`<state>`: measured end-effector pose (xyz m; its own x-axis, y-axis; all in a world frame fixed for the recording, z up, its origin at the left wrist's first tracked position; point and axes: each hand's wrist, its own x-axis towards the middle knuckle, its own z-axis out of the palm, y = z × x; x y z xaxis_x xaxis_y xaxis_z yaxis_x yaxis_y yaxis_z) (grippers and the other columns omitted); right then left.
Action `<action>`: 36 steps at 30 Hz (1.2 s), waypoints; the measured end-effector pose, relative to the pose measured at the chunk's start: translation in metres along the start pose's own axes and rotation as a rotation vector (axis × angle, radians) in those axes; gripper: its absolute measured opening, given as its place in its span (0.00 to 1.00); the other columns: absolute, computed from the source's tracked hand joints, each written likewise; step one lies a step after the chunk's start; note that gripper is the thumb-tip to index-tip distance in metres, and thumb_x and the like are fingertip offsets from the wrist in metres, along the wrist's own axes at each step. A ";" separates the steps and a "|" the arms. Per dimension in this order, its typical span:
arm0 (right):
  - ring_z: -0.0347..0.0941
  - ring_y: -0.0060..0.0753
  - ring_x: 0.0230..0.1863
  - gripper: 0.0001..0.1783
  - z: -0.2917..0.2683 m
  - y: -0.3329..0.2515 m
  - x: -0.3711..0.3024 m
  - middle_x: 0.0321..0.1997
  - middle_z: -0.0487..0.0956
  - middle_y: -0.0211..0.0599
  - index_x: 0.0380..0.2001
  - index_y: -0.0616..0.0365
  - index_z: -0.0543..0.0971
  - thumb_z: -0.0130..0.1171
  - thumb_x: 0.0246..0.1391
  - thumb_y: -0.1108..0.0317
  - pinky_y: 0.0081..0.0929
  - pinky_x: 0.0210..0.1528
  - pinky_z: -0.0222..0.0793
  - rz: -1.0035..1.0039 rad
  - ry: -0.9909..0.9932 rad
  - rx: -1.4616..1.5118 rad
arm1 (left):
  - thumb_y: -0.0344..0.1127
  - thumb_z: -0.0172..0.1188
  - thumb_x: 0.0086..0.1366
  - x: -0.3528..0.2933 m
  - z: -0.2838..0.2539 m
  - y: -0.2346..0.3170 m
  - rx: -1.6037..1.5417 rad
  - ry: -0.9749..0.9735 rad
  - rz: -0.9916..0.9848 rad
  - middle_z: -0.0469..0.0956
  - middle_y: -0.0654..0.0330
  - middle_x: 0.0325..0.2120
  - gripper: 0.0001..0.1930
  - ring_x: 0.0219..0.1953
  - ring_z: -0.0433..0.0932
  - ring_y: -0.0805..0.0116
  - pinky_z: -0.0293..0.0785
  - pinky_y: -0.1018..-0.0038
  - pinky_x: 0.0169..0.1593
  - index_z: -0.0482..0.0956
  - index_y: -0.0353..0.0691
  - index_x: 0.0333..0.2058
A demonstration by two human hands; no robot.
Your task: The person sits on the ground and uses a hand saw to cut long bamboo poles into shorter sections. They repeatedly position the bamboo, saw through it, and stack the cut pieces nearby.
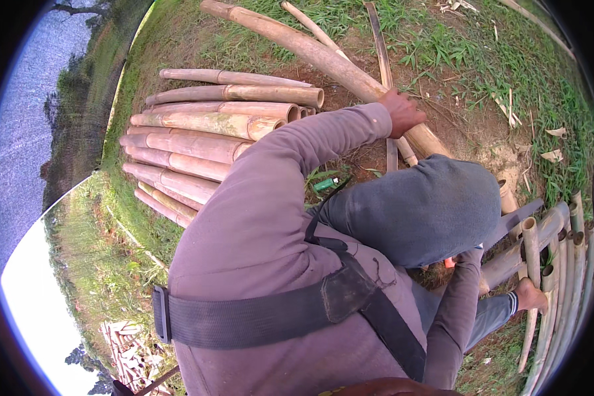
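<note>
A long, thick bamboo pole [297,45] slants from the far left down to my bent left knee. My left hand [404,113] is closed around its upper side, just short of the knee. The knee, in dark grey trousers [422,204], hides the pole's nearer part. Beyond the knee, a handsaw [518,221] shows its grey blade over the bamboo at the right. My right hand [470,255] is closed at the handle end of the saw, its fingers mostly hidden by the knee. A small orange part shows beside it.
Cut bamboo lengths [198,145] lie stacked at left. Thinner poles [567,277] lie side by side at right, near my bare foot [529,295]. A split bamboo strip [380,46] and green lighter [325,185] lie on the ground. Dark netting [39,99] hangs far left.
</note>
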<state>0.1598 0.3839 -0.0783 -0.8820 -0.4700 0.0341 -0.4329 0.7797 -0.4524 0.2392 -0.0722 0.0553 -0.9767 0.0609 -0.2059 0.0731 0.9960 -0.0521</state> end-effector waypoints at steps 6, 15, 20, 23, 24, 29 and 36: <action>0.78 0.55 0.55 0.18 0.023 0.032 -0.025 0.52 0.84 0.48 0.53 0.62 0.82 0.56 0.70 0.61 0.47 0.59 0.71 -0.105 -0.189 -0.254 | 0.40 0.75 0.55 -0.105 0.005 -0.142 -0.049 -0.134 -0.286 0.83 0.55 0.52 0.32 0.58 0.82 0.50 0.77 0.52 0.61 0.76 0.57 0.59; 0.77 0.52 0.64 0.22 -0.002 0.112 -0.108 0.60 0.84 0.43 0.59 0.60 0.81 0.55 0.68 0.61 0.44 0.67 0.69 -0.217 -0.210 -0.513 | 0.37 0.74 0.56 -0.186 0.049 -0.277 0.055 -0.346 -0.626 0.83 0.59 0.57 0.37 0.62 0.81 0.56 0.61 0.37 0.70 0.71 0.57 0.65; 0.76 0.52 0.65 0.24 -0.059 0.105 -0.096 0.63 0.83 0.42 0.61 0.59 0.81 0.52 0.69 0.59 0.44 0.67 0.70 -0.022 -0.479 -0.659 | 0.34 0.66 0.66 -0.312 0.096 -0.324 0.047 -0.476 -0.934 0.82 0.65 0.61 0.30 0.66 0.78 0.62 0.59 0.40 0.71 0.71 0.58 0.65; 0.76 0.52 0.65 0.23 -0.073 0.085 -0.087 0.64 0.83 0.44 0.61 0.59 0.81 0.51 0.70 0.60 0.44 0.67 0.69 0.129 -0.447 -0.778 | 0.32 0.54 0.75 -0.354 0.124 -0.347 0.241 -0.436 -1.067 0.80 0.64 0.64 0.25 0.67 0.77 0.64 0.61 0.41 0.71 0.71 0.60 0.68; 0.75 0.52 0.66 0.23 -0.066 0.095 -0.094 0.64 0.82 0.44 0.61 0.59 0.81 0.51 0.70 0.59 0.44 0.68 0.68 0.060 -0.359 -0.750 | 0.34 0.55 0.75 -0.350 0.127 -0.349 0.168 -0.392 -1.123 0.79 0.65 0.65 0.25 0.68 0.76 0.64 0.61 0.40 0.71 0.73 0.64 0.68; 0.75 0.50 0.67 0.23 -0.016 0.100 -0.157 0.64 0.82 0.44 0.60 0.59 0.81 0.51 0.70 0.58 0.45 0.69 0.66 -0.008 -0.183 -0.618 | 0.40 0.56 0.68 -0.273 0.143 -0.383 -0.346 -0.096 -0.946 0.83 0.62 0.61 0.23 0.64 0.79 0.55 0.68 0.49 0.70 0.84 0.69 0.60; 0.84 0.63 0.45 0.15 -0.008 0.025 -0.093 0.37 0.86 0.53 0.35 0.63 0.86 0.62 0.60 0.60 0.53 0.50 0.79 0.038 -0.158 -0.412 | 0.39 0.57 0.67 -0.260 0.129 -0.334 -0.266 -0.039 -0.940 0.86 0.54 0.56 0.24 0.59 0.83 0.51 0.75 0.52 0.65 0.83 0.57 0.61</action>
<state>0.2299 0.4500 -0.0856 -0.8732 -0.4707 -0.1267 -0.4674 0.8822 -0.0563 0.4949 -0.4293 -0.0001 -0.6060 -0.7627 -0.2258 -0.7843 0.6203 0.0096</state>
